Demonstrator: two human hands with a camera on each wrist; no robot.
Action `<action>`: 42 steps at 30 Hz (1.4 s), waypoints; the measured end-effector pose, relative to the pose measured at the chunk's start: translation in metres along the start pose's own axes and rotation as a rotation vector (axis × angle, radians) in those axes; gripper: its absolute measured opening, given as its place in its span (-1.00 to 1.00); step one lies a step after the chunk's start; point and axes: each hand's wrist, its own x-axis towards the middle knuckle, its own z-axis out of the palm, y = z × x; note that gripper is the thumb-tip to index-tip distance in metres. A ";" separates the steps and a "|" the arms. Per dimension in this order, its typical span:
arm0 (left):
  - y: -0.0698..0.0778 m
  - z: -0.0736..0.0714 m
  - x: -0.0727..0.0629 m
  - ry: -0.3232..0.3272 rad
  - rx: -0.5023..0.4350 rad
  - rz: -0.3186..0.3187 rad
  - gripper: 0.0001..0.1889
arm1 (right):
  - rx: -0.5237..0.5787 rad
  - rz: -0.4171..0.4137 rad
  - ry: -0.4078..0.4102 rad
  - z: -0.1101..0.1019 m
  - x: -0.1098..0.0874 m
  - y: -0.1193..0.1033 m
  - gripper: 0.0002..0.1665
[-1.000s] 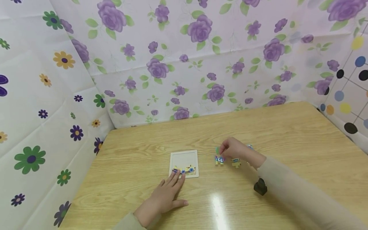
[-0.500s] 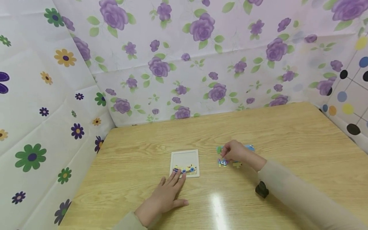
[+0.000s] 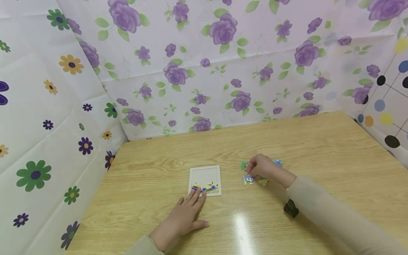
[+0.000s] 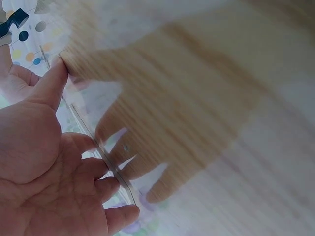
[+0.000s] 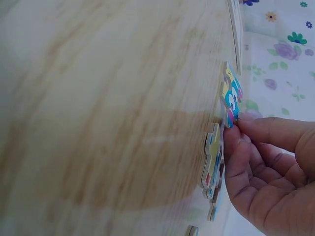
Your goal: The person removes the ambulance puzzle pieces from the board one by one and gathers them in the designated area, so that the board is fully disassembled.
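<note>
A shallow white puzzle tray (image 3: 190, 179) lies on the table, with yellow-and-blue puzzle pieces (image 3: 213, 187) along its near side. My left hand (image 3: 183, 216) rests with straight fingers at the tray's near edge; the left wrist view shows its fingertips (image 4: 123, 214) along that edge. To the right of the tray, my right hand (image 3: 264, 167) pinches a blue puzzle piece with cartoon eyes (image 3: 247, 180) between thumb and forefinger. In the right wrist view that puzzle piece (image 5: 232, 96) stays low over the tabletop; whether it touches cannot be told.
Around the right hand lie a green puzzle piece (image 3: 243, 165), a blue one (image 3: 278, 162) and a yellow one (image 3: 263, 182), partly hidden by the hand. A small black object (image 3: 291, 209) is by the right sleeve. Flower-printed cloth (image 3: 178, 99) hangs behind the wooden table (image 3: 153, 159).
The right hand has shifted slightly rightward, and the eyed puzzle piece has moved a little to the right with it. The left hand stays on the tray's edge.
</note>
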 end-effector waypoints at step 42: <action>-0.001 0.001 0.002 0.008 0.048 -0.012 -0.06 | -0.202 -0.306 -0.104 0.084 0.013 -0.056 -0.65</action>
